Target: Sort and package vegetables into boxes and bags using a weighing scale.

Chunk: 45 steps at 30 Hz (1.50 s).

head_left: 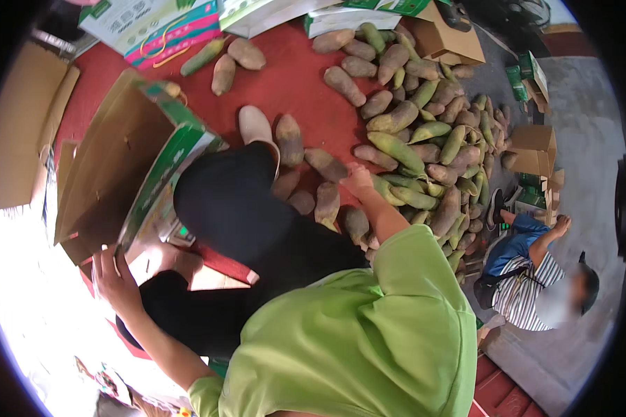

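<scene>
My left hand point(116, 283) is closed over the near lower edge of an open cardboard box point(111, 156) with a green and white printed side. The box is tilted on the left, beside my bent leg, and its inside bottom is partly hidden. My right hand point(358, 182) reaches to the floor, its fingers closed at the right end of a brownish radish point(325, 165). That radish still lies among several similar ones near my shoe point(256, 125). Just right of the hand begins a big heap of green and brownish radishes point(414, 149).
More printed boxes point(146, 31) stand along the far edge of the red floor point(181, 90). A brown carton point(446, 38) sits behind the heap; other cartons point(533, 149) stand on the grey floor. Another person in a striped shirt point(522, 285) is at the right. A large cardboard flap point(21, 132) rises far left.
</scene>
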### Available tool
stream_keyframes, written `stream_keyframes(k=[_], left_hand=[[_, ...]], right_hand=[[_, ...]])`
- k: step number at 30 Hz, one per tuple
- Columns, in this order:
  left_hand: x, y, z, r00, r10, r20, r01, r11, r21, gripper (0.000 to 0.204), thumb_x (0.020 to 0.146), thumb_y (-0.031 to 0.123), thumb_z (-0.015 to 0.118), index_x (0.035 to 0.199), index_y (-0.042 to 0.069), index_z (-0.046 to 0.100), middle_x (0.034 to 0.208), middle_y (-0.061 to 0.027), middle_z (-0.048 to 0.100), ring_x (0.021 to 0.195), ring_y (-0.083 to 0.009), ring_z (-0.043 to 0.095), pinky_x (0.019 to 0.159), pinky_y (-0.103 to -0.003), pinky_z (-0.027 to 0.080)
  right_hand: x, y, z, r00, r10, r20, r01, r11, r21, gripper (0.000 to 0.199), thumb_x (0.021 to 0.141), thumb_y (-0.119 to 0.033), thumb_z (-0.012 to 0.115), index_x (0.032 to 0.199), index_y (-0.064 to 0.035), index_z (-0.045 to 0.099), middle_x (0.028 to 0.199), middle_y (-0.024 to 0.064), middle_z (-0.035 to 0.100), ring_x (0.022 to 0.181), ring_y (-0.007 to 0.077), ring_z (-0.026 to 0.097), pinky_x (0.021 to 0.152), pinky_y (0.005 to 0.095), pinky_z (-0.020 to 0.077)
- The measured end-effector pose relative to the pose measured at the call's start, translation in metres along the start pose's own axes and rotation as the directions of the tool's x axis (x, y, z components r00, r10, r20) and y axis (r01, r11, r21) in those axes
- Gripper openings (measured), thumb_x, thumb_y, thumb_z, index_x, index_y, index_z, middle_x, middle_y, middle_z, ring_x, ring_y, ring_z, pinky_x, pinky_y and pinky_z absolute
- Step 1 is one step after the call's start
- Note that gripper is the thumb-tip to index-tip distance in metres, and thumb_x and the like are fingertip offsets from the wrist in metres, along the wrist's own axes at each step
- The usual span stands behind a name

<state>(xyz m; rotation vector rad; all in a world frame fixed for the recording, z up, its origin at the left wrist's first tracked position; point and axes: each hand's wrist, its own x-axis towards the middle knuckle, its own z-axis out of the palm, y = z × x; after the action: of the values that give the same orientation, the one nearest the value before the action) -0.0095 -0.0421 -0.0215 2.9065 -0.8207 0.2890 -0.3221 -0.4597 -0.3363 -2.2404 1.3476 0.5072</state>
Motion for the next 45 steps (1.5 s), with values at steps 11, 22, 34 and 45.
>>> stream_keyframes(k=[11,22,34,45], left_hand=[[-0.006,0.005,-0.001,0.998,0.027,-0.052,-0.031,0.997,-0.074,0.006,0.085,0.007,0.061,0.090,0.004,0.062,0.089,-0.0112,0.061,0.084,-0.0325,0.060,0.074,-0.042,0.047],[0.004,0.012,-0.007,0.999,0.032,-0.040,-0.035,0.997,-0.071,0.014,0.072,0.003,0.065,0.086,0.005,0.064,0.086,-0.0071,0.062,0.079,-0.0272,0.059,0.073,-0.039,0.045],[0.004,0.000,-0.011,0.995,0.095,-0.035,-0.098,0.987,-0.127,0.014,0.070,0.004,0.066,0.082,0.006,0.061,0.082,-0.0056,0.061,0.075,-0.0251,0.060,0.067,-0.037,0.047],[0.003,-0.005,-0.010,0.992,0.122,-0.019,-0.123,0.983,-0.136,0.017,0.066,0.007,0.061,0.083,0.009,0.060,0.079,-0.0016,0.056,0.075,-0.0203,0.057,0.066,-0.034,0.045]], right_hand=[[0.017,-0.084,-0.010,0.977,0.046,0.210,0.022,0.949,-0.314,0.069,0.072,-0.029,0.076,0.131,-0.0168,0.042,0.129,0.0067,0.049,0.123,0.0273,0.046,0.095,0.0486,0.0414],[0.029,-0.090,-0.013,0.955,0.188,0.228,-0.098,0.930,-0.353,0.087,0.060,-0.033,0.081,0.133,-0.0138,0.037,0.136,0.0088,0.045,0.128,0.0298,0.043,0.101,0.0507,0.0376],[-0.007,-0.185,-0.161,0.952,-0.306,-0.001,0.207,0.641,0.740,0.070,0.064,0.009,0.073,0.126,-0.0023,0.043,0.112,0.0111,0.057,0.104,0.0200,0.056,0.085,0.0321,0.0493],[-0.127,-0.408,-0.307,0.236,-0.959,-0.156,0.942,0.186,0.281,0.082,0.054,-0.019,0.085,0.126,-0.0033,0.048,0.113,0.0100,0.059,0.106,0.0232,0.057,0.094,0.0363,0.0442]])
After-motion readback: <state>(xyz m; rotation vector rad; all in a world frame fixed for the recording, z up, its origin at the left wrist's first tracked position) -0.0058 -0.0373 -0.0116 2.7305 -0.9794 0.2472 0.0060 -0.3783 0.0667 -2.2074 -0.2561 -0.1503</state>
